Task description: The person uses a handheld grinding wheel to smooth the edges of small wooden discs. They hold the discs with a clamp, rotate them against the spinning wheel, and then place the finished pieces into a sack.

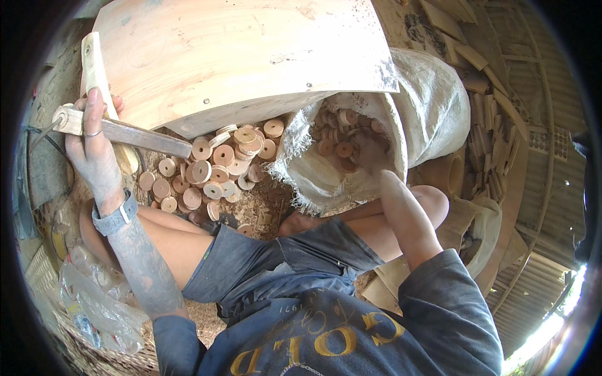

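The left grip point(94, 135) wraps a wooden stick point(125, 133), holding it steady over the wooden discs point(213, 166). The right grip point(376, 153) reaches into the sack point(433, 100) for discs; its fingers are hidden.

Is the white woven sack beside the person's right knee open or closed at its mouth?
Open. The white woven sack has its frayed mouth spread wide, round wooden discs show inside, and the right hand reaches into it.
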Demonstrator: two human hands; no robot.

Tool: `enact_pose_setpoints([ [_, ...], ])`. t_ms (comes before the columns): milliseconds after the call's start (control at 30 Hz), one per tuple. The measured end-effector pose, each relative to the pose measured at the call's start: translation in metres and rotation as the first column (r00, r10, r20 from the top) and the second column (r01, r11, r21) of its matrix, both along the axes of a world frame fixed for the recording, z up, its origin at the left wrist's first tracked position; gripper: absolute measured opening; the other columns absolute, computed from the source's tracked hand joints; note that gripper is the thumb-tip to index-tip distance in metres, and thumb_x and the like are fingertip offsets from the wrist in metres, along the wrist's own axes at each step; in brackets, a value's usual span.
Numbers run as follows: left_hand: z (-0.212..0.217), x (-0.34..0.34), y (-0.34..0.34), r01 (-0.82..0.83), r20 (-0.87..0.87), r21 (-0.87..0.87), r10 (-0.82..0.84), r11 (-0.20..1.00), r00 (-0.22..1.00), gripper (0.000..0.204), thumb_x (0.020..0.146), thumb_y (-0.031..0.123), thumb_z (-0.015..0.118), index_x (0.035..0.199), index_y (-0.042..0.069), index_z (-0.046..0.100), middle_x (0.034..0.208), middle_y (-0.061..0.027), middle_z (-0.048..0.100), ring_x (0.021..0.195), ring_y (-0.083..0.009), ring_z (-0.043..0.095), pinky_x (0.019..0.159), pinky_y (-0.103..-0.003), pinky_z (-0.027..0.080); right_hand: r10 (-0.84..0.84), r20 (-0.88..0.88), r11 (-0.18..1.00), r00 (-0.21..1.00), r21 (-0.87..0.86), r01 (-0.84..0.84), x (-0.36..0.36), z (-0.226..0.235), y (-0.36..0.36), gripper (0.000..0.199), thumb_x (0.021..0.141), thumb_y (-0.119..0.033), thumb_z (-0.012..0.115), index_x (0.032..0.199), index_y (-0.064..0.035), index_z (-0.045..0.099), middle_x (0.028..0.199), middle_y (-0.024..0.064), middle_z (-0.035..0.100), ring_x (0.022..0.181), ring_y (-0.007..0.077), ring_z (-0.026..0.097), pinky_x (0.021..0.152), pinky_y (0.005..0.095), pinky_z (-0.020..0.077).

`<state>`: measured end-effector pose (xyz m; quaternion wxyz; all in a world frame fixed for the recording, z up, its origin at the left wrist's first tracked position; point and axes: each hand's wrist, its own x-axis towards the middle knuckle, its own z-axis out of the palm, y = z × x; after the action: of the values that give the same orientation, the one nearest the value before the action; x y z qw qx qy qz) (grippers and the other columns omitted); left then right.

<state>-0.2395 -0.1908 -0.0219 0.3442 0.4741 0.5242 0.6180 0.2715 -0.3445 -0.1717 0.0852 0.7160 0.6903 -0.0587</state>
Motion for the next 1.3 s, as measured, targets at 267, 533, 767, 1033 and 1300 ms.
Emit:
enact_pose_setpoints([
  [267,0.001,0.001,0.0,0.018,-0.021,0.01,-0.018,1.0,1.0,0.027,0.094,0.024,0.061,0.089,-0.002,0.063,0.086,-0.0093,0.063,0.079,-0.0141,0.061,0.077,-0.029,0.049,-0.152,-0.228,0.933,0.962,-0.355,0.063,-0.003,0.004,0.003,0.046,0.081,-0.021,0.061,0.126,-0.0172,0.051,0.123,0.0199,0.055,0.121,0.0415,0.047,0.097,0.049,0.0414],
  [533,-0.001,-0.005,0.0,0.043,-0.069,-0.035,-0.045,0.998,0.997,0.029,0.095,0.027,0.059,0.094,-0.002,0.063,0.086,-0.0074,0.062,0.082,-0.0146,0.061,0.08,-0.029,0.048,0.284,0.106,0.95,0.953,-0.161,-0.266,-0.017,0.013,-0.001,0.04,0.08,-0.017,0.06,0.12,-0.0215,0.064,0.119,0.0157,0.058,0.119,0.0395,0.048,0.098,0.0471,0.0412],
  [767,-0.001,-0.003,-0.001,0.042,-0.046,-0.058,-0.045,0.997,0.998,0.028,0.094,0.027,0.06,0.092,-0.001,0.062,0.086,-0.0074,0.062,0.082,-0.0141,0.061,0.079,-0.029,0.049,-0.292,-0.342,0.941,0.893,-0.271,0.204,0.019,0.01,0.004,0.03,0.082,-0.018,0.059,0.11,-0.0128,0.069,0.117,0.0187,0.061,0.11,0.0347,0.057,0.095,0.043,0.0455],
  [1033,0.001,0.0,-0.001,0.018,-0.006,-0.019,-0.018,1.0,1.0,0.032,0.093,0.031,0.062,0.087,0.0,0.064,0.08,-0.0062,0.064,0.076,-0.0112,0.058,0.072,-0.026,0.045,-0.377,-0.437,0.922,0.817,-0.257,0.289,0.012,-0.022,-0.008,0.045,0.084,-0.029,0.061,0.122,-0.0069,0.058,0.111,0.0202,0.065,0.097,0.0383,0.064,0.089,0.0449,0.0495],
  [1300,0.003,0.002,-0.001,0.006,0.003,-0.012,-0.006,1.0,1.0,0.031,0.093,0.03,0.062,0.087,0.0,0.064,0.079,-0.0081,0.064,0.076,-0.0125,0.059,0.074,-0.027,0.047,-0.303,-0.296,0.953,0.906,-0.122,0.279,0.026,-0.06,-0.015,0.055,0.079,-0.033,0.068,0.126,-0.008,0.052,0.105,0.0217,0.065,0.097,0.037,0.064,0.083,0.0439,0.0507],
])
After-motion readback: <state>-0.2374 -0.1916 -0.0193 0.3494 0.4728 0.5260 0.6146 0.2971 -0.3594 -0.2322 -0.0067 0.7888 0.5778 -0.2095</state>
